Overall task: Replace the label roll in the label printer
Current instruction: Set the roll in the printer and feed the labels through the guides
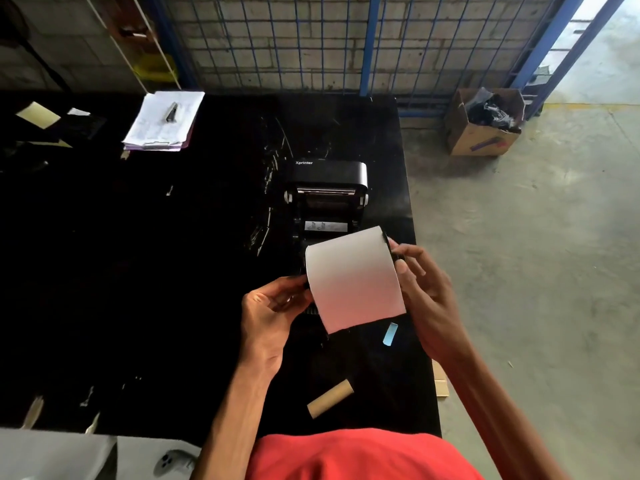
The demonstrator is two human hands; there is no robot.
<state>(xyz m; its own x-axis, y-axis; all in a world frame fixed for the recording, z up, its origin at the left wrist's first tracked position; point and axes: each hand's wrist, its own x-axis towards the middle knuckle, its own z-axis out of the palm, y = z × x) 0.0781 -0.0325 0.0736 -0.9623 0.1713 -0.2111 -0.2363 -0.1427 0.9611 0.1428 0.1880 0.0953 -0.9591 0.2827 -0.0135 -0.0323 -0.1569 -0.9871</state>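
A white label roll (pixel 353 278) is held level between both hands, just above the near end of the black label printer (pixel 327 183). The printer's lid stands open on the black table (pixel 173 271), its roll bay partly hidden behind the roll. My left hand (pixel 270 313) grips the roll's left end. My right hand (pixel 420 289) holds its right end with fingers on a black holder piece. An empty brown cardboard core (pixel 330 398) lies on the table nearer to me. A small blue strip (pixel 390 334) lies beside my right wrist.
A clipboard with papers and a dark pen (pixel 162 121) lies at the table's far left. Blue wire fencing (pixel 311 46) stands behind the table. A cardboard box (pixel 483 124) with black bags sits on the concrete floor to the right. The table's right edge runs close by the printer.
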